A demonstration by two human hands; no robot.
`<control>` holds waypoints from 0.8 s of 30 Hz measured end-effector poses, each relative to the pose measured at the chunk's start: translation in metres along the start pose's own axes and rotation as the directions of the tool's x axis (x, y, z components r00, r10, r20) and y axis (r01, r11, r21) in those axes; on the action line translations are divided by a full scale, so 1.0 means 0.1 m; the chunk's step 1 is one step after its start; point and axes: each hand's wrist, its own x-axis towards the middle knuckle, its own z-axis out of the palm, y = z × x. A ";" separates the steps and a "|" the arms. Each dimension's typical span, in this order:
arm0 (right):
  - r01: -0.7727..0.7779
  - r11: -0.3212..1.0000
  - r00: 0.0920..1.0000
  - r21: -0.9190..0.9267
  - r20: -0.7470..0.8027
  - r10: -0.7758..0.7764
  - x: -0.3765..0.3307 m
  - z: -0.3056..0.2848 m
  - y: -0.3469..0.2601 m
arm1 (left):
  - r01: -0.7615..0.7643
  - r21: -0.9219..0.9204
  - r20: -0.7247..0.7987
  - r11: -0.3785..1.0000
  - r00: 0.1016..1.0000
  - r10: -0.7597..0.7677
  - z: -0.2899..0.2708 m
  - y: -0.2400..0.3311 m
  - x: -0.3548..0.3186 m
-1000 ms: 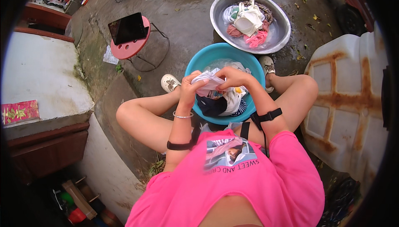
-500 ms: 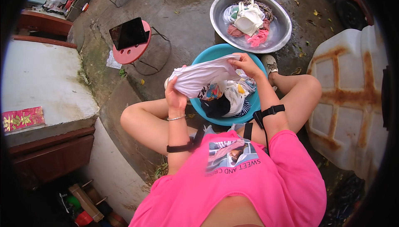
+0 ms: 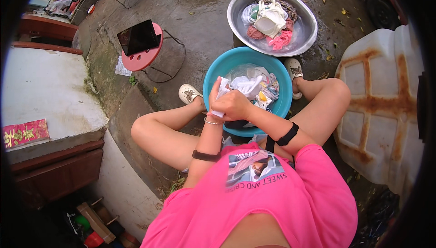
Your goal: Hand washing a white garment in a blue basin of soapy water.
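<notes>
Close together over the near left rim of a turquoise tub, my two hands grip a white shirt. My left hand is wrapped round the bunched cloth, its thumb side up. Pressed against it from the right, my right hand is closed in a fist on the same cloth. The shirt's lower part seems to trail into the tub, where it merges with other wet laundry, white and patterned. A dark piece of cloth shows partly below my right hand. My knuckles hide most of the gripped fabric.
Beyond the tub stands a metal basin with white, pink and brown garments. A red stool with a black tablet is at the left. A rust-stained white plastic tank rises on the right; a white slab lies left.
The shirt was spread between my separated hands above the tub. Now my hands have come together, lower and to the left rim, with the cloth bunched between them.
</notes>
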 end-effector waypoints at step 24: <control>-0.956 0.134 0.089 -0.262 0.175 0.980 -2.29 0.57 2.35 | -0.044 0.640 -0.223 0.767 0.945 0.240 0.36 0.03 -0.37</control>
